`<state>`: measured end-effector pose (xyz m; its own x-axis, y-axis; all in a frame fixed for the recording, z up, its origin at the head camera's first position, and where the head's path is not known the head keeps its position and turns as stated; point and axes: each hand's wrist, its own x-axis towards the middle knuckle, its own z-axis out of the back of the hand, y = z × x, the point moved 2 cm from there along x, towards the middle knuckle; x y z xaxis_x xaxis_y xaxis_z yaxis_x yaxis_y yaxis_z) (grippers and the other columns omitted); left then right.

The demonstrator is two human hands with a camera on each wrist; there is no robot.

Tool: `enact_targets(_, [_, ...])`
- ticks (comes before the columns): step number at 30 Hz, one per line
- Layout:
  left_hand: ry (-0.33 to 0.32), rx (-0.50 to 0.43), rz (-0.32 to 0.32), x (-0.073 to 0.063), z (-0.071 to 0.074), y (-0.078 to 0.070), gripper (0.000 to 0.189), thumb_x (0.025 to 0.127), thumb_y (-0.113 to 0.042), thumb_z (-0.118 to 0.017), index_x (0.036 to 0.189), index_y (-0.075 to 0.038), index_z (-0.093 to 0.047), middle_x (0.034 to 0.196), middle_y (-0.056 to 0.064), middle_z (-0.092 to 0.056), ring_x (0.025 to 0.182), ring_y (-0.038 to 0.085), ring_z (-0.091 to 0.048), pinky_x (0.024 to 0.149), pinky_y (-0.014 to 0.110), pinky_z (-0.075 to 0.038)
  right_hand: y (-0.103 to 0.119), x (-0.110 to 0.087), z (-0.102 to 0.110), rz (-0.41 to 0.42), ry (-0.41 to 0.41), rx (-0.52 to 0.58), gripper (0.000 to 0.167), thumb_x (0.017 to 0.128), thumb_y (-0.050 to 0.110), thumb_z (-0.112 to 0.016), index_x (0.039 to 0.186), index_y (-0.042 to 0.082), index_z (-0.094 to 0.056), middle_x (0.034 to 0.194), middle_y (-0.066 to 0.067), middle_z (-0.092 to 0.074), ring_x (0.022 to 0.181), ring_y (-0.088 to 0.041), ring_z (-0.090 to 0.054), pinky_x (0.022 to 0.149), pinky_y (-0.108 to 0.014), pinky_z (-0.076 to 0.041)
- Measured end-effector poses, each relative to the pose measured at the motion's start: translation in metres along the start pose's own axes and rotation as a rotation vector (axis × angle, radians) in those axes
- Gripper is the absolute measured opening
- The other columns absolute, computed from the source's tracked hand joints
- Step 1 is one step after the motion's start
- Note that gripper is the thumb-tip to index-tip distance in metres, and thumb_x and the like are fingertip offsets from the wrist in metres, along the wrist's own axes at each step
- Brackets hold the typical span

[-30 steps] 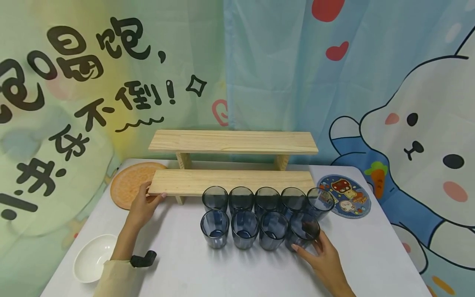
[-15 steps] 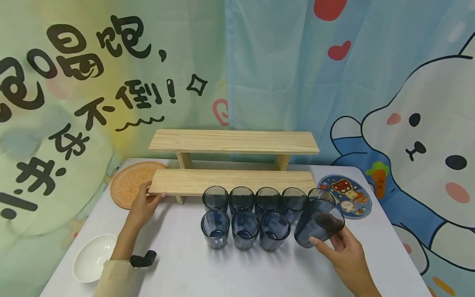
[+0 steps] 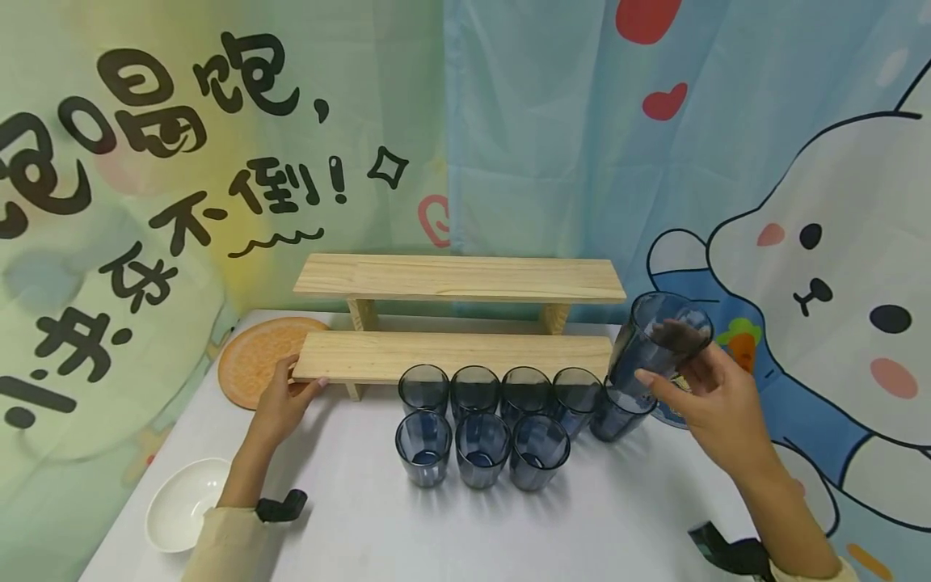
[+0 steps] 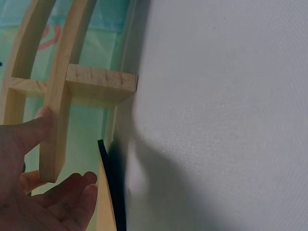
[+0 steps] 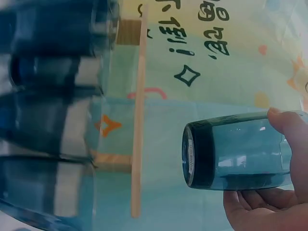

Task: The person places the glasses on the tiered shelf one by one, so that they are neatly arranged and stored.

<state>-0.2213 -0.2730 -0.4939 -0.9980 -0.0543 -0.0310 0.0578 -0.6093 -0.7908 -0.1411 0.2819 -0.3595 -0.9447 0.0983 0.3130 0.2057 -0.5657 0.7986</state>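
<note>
Near right end of shelf [image 3: 457, 354] | right hand [image 3: 718, 411] holds glass [image 3: 646, 343] | gap between

My left hand [image 3: 282, 402] and right hand [image 3: 716, 408] are bare. My left sleeve [image 3: 224, 541] is plain pale beige; my right sleeve [image 3: 818, 571], same beige, only its edge showing. Left wrist camera [image 3: 282, 508] black, stubby, bent; right wrist camera [image 3: 738, 556] black, angular, squared tip.

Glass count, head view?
9: five back-row glasses, three front-row glasses, and one held glass in the right hand, overlapping the rightmost back-row one. None looks fully hidden.
</note>
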Motion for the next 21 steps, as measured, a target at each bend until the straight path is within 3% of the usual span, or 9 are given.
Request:
enact_targets(4, [-0.008, 0.008, -0.019, 0.000, 0.000, 0.000, 0.071, 0.108, -0.027, -0.064, 0.158, 0.004, -0.024, 0.151, 0.042, -0.043, 0.134, 0.054, -0.056, 0.107, 0.062, -0.050, -0.002, 0.033, 0.002, 0.033, -0.005, 0.014, 0.061, 0.097, 0.019, -0.081, 0.150, 0.008, -0.053, 0.141, -0.008, -0.059, 0.138, -0.016, -0.059, 0.103, -0.008, -0.044])
enact_targets(11, [-0.009, 0.013, -0.014, 0.002, 0.001, 0.005, 0.071, 0.108, -0.027, -0.064, 0.158, 0.003, -0.024, 0.147, 0.041, -0.047, 0.133, 0.053, -0.057, 0.106, 0.062, -0.051, -0.007, 0.088, -0.003, -0.030, 0.070, -0.001, 0.068, 0.099, 0.042, -0.075, 0.152, 0.010, -0.049, 0.150, -0.014, -0.056, 0.144, -0.036, -0.052, 0.111, -0.018, -0.046])
enact_targets(16, [-0.011, 0.009, -0.013, 0.002, 0.001, 0.005, 0.071, 0.108, -0.027, -0.065, 0.158, 0.003, -0.025, 0.149, 0.041, -0.046, 0.133, 0.053, -0.057, 0.106, 0.061, -0.051, -0.015, 0.123, -0.016, -0.077, 0.106, 0.031, 0.072, 0.097, 0.054, -0.072, 0.152, 0.013, -0.049, 0.151, -0.011, -0.055, 0.145, -0.032, -0.051, 0.115, -0.032, -0.048])
enact_targets(21, [-0.009, -0.002, -0.014, 0.002, 0.001, 0.002, 0.071, 0.108, -0.026, -0.065, 0.158, 0.004, -0.025, 0.150, 0.041, -0.045, 0.133, 0.054, -0.057, 0.106, 0.061, -0.051, -0.024, 0.155, -0.028, -0.052, 0.080, 0.066, 0.068, 0.097, 0.054, -0.073, 0.148, 0.014, -0.053, 0.142, -0.005, -0.058, 0.137, -0.023, -0.055, 0.113, -0.039, -0.049])
